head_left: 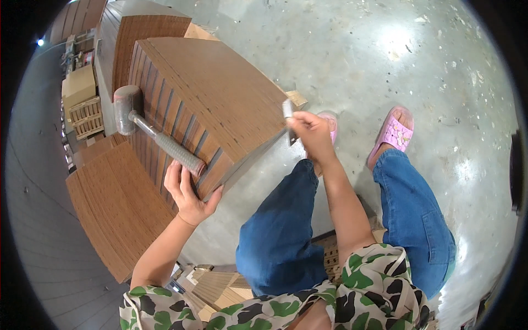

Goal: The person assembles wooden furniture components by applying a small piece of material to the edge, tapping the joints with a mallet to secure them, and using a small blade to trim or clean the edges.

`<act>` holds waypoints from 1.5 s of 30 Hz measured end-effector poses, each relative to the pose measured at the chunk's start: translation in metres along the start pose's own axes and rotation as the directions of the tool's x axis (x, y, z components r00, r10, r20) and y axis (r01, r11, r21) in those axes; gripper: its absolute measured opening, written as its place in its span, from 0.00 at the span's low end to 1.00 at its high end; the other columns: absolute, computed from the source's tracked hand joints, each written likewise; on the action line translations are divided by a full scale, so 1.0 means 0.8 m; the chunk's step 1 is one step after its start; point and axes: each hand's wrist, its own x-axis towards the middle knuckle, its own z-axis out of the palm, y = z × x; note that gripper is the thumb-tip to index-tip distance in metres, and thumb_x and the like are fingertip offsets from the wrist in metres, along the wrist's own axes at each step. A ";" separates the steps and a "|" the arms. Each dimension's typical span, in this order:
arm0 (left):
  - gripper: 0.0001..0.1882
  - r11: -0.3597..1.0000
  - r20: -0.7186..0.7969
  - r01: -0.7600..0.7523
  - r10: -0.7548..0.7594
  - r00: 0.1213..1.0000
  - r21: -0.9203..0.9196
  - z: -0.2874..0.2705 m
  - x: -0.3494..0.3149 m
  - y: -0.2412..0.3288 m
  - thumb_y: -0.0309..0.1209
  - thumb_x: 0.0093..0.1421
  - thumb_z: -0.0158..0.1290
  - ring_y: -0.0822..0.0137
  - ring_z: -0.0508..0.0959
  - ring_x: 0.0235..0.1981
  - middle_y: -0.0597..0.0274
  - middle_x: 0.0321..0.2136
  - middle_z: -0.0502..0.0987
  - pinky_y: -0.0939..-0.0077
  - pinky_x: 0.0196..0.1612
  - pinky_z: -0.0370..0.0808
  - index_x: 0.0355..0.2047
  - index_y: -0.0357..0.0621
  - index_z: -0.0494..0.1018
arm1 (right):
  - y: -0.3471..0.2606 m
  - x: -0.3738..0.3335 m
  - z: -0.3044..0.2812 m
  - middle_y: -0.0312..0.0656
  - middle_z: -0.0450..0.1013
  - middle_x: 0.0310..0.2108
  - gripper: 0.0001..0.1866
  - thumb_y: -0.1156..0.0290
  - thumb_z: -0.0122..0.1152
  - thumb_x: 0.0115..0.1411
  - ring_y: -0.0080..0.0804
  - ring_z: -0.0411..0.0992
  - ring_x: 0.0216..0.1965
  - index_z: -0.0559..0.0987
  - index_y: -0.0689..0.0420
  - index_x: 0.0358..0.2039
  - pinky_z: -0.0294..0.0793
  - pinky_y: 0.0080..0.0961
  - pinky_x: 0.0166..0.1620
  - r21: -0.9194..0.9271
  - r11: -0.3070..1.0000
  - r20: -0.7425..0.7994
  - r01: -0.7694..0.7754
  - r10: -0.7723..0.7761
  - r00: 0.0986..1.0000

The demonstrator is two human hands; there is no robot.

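Note:
A stack of brown wood-grain boards (214, 77) stands in front of me, its slatted face striped with dark grooves. On that face lies a mallet (128, 110) with a grey, worn head and a ribbed grip. My left hand (190, 195) rests on the stack's near edge, fingers spread, beside the end of the mallet's grip. At the stack's right corner, my right hand (312, 132) is closed round a small hand tool (288, 108). A whitish end sticks out above the fingers and a dark metal part shows below; its exact kind is hard to tell.
Another stack of brown boards (118, 203) stands to the left, and one more (151, 33) behind. A wooden pallet (88, 118) and cartons sit at the far left. My feet in pink clogs (397, 129) stand on the speckled grey floor (341, 49). Wooden pieces (220, 286) lie near my lap.

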 end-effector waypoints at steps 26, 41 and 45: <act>0.48 0.997 0.020 0.013 -0.012 1.000 -0.073 0.003 -0.011 -0.010 0.37 0.42 0.65 0.43 0.55 0.57 0.38 0.57 0.50 0.53 0.58 0.55 0.59 0.34 0.52 | 0.064 0.072 -0.083 0.31 0.73 0.21 0.06 0.72 0.64 0.53 0.15 0.66 0.21 0.80 0.61 0.28 0.65 0.15 0.26 -0.156 0.952 0.003 -0.264 0.268 0.963; 0.47 0.999 0.015 -0.010 0.011 1.000 -0.032 -0.001 -0.004 -0.009 0.38 0.41 0.65 0.42 0.57 0.57 0.38 0.56 0.54 0.53 0.57 0.57 0.58 0.33 0.55 | -0.014 -0.021 0.005 0.49 0.74 0.32 0.06 0.73 0.56 0.54 0.45 0.72 0.35 0.77 0.62 0.28 0.71 0.36 0.37 -0.772 0.487 0.235 0.409 -0.379 0.895; 0.47 1.000 0.026 -0.016 0.017 1.000 -0.012 -0.001 0.002 -0.003 0.38 0.42 0.65 0.42 0.58 0.57 0.38 0.56 0.54 0.52 0.57 0.57 0.58 0.32 0.55 | -0.069 -0.029 0.014 0.47 0.75 0.30 0.09 0.69 0.58 0.56 0.43 0.73 0.34 0.78 0.61 0.31 0.72 0.31 0.38 -0.449 0.848 0.122 0.282 -0.255 0.959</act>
